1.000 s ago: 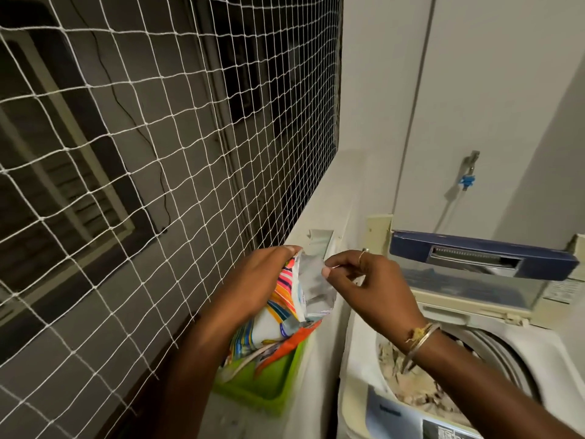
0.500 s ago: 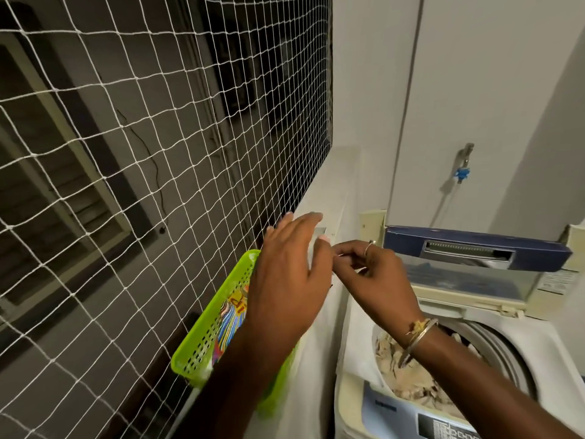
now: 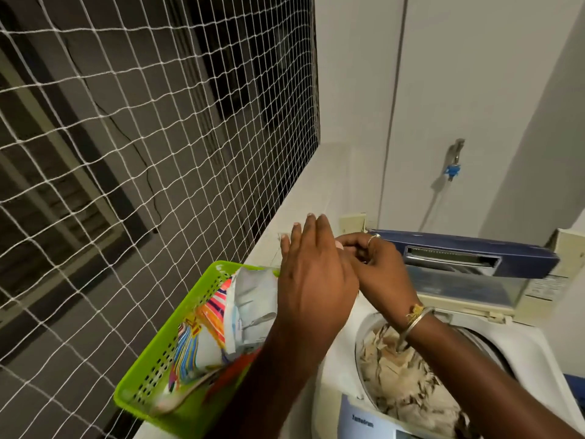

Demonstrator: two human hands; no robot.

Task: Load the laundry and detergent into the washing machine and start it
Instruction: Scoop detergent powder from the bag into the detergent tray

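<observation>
I see a rather dim view with soft indoor light. The tap throws a thin shadow down and left on the white wall. The net lines curve near the left edge. Fine detail is a little soft.

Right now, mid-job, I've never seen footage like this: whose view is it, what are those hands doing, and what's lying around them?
There is no robot here. One camera worn on a person's head looks forward and down at their two bare hands. The left hand is flat, fingers straight, by a colourful detergent packet that sits in a green basket on the white ledge beside the net. The right hand has curled fingers; whether its grip holds anything is hidden from this view. To the right is a top-loading washing machine with its lid raised and beige laundry already in the drum.
</observation>
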